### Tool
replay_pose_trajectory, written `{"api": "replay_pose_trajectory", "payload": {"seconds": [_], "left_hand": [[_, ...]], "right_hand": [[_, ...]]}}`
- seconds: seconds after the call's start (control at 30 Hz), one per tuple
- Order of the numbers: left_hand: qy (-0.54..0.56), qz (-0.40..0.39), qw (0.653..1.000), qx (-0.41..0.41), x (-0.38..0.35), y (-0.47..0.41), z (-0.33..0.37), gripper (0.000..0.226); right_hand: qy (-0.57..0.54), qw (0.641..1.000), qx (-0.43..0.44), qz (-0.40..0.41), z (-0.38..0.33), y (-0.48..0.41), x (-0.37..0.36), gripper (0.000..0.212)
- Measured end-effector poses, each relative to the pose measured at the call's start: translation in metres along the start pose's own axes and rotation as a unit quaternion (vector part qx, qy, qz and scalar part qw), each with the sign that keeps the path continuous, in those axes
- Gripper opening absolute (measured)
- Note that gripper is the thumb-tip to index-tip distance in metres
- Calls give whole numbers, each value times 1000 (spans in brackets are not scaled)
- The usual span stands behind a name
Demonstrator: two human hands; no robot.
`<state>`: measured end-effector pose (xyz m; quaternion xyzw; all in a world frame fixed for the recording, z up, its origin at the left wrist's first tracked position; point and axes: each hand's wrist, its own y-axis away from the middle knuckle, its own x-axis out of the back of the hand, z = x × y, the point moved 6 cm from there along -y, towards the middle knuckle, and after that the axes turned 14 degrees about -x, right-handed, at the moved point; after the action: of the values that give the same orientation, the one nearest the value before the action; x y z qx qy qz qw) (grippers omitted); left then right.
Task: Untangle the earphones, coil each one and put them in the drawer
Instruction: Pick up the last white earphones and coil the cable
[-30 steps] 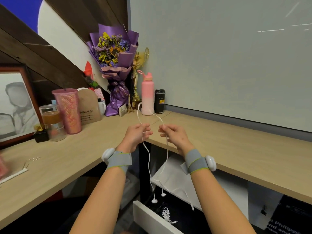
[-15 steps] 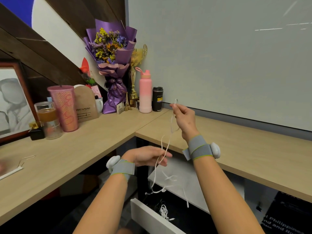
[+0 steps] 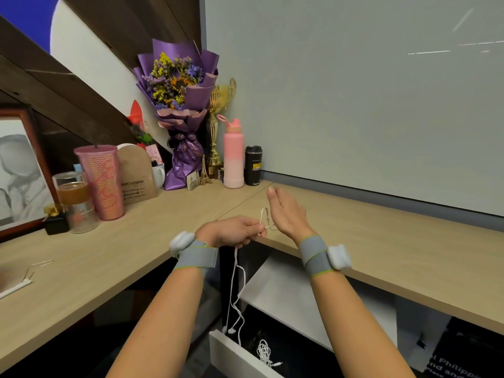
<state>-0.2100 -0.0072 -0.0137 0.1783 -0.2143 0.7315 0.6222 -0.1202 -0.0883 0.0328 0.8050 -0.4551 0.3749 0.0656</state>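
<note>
My left hand (image 3: pixel 234 231) pinches a white earphone cable (image 3: pixel 235 282) above the desk's inner corner. From that pinch a short loop of cable rises beside the palm of my right hand (image 3: pixel 286 214), which stands upright with straight fingers. Whether the loop goes round the thumb is hidden. The rest of the cable hangs down from my left hand, and its earbuds (image 3: pixel 228 330) dangle just over the open white drawer (image 3: pixel 234 353). A second white earphone (image 3: pixel 265 351) lies coiled inside the drawer.
An L-shaped wooden desk (image 3: pixel 381 241) surrounds me. At its back corner stand a purple bouquet (image 3: pixel 178 113), a trophy, a pink bottle (image 3: pixel 233 156) and a black tumbler (image 3: pixel 253 166). On the left are a pink cup (image 3: pixel 101 181), a glass jar and a framed picture.
My right hand came down from its raised position and opened flat. My left hand rose to meet it and now pinches the cable, which forms a small loop between the hands.
</note>
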Motion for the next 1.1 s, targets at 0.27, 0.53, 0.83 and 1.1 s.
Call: {"api": "replay_pose_trajectory", "payload": {"seconds": [0.27, 0.53, 0.83, 1.1], "left_hand": [[104, 67, 992, -38, 6, -3, -12, 32], [19, 134, 991, 7, -24, 17, -79, 37], [248, 159, 948, 118, -34, 26, -104, 34], [280, 21, 953, 111, -25, -3, -26, 25]], "right_hand": [[-151, 981, -38, -119, 14, 0, -8, 41], [-354, 926, -65, 109, 24, -23, 63, 40], [27, 979, -137, 148, 59, -19, 58, 39], [83, 985, 10, -149, 38, -3, -22, 40]]}}
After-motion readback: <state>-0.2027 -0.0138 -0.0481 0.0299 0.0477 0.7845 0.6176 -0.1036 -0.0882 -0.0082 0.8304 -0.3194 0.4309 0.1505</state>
